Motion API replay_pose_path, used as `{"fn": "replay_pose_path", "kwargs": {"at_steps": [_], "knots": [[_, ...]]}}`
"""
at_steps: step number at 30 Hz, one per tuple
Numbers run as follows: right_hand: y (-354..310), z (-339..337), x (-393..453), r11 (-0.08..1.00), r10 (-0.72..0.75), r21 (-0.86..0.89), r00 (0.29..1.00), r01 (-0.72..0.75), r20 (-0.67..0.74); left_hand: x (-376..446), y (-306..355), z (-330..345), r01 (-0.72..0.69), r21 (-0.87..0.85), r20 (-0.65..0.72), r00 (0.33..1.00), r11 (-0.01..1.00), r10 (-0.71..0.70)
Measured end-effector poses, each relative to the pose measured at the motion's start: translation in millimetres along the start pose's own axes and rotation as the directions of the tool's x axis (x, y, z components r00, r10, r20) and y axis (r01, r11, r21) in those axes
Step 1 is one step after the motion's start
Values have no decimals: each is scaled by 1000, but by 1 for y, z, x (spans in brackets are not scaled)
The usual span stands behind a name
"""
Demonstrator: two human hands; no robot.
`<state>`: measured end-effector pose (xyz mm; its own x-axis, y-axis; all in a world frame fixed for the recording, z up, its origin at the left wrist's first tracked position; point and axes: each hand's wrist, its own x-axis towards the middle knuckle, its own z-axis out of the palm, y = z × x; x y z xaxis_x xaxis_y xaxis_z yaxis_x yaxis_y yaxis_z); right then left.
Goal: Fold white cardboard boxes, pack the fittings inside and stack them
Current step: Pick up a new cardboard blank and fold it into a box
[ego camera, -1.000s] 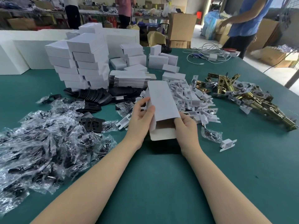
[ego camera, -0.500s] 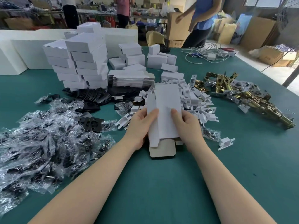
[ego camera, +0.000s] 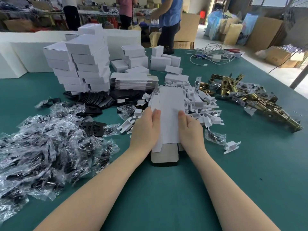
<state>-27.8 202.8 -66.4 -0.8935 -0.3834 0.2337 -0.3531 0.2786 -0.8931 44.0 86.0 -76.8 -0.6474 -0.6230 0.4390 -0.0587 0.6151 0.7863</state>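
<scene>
Centrally in the head view, on the green desk [ego camera: 233, 180]: a flat white box blank [ego camera: 170, 117], lying lengthwise away from the wearer, pressed down by both hands. Left hand [ego camera: 145, 129] flat along the blank's left edge, fingers straight and together, covering the side flap beneath. Right hand [ego camera: 190, 129] flat along the right edge, fingers likewise straight; right flap mostly hidden under the palm. Near end of the blank showing a grey-brown inner flap [ego camera: 165, 152] over a dark shadow; whether anything lies beneath, impossible to tell. Just beyond the blank, a heap of small white cardboard inserts [ego camera: 200, 100], partly hidden behind it. Further right, brass latch fittings [ego camera: 250, 100] in a tangled pile, single pieces hard to separate. At left, crinkled clear bags of dark parts [ego camera: 41, 147], contents blurred by glare. Behind, a stack of folded white boxes [ego camera: 80, 64] and a pile of unfolded blanks [ego camera: 133, 80]. Far edge: standing people, cut off above the torso.
</scene>
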Motion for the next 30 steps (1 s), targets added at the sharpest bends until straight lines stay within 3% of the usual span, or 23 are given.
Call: {"fn": "replay_pose_path", "kwargs": {"at_steps": [6,8,12,14,16,18,21,24,27,30], "knots": [[1,-3,5,999,-33,-23,998,34,51,5,-3,-5,161,-240,-26,985,957,-172],[2,-5,7,999,-34,-41,999,34,-12,2,-5,-4,200,-342,57,980,918,-192],[10,-17,8,997,-73,-50,982,65,-175,-1,-4,0,182,-322,194,973,929,-124],[7,-17,8,988,43,153,989,-21,-141,1,-5,1,193,-337,211,969,921,-126],[-2,-12,10,889,195,416,980,-189,28,4,-6,-2,253,-380,241,956,890,-169],[-5,-7,9,792,200,546,961,-274,192,7,-8,-4,327,-451,287,934,831,-212],[-4,-4,5,763,94,603,964,-231,250,10,-5,-9,391,-521,390,900,759,-197],[-2,-5,3,794,78,586,983,-161,164,12,-1,-11,433,-518,473,864,737,-175],[-5,-7,2,856,34,514,998,-61,61,12,-4,-9,471,-552,442,865,688,-237],[-7,-12,0,885,-57,465,986,-24,160,13,-9,-7,509,-601,425,856,616,-294]]}}
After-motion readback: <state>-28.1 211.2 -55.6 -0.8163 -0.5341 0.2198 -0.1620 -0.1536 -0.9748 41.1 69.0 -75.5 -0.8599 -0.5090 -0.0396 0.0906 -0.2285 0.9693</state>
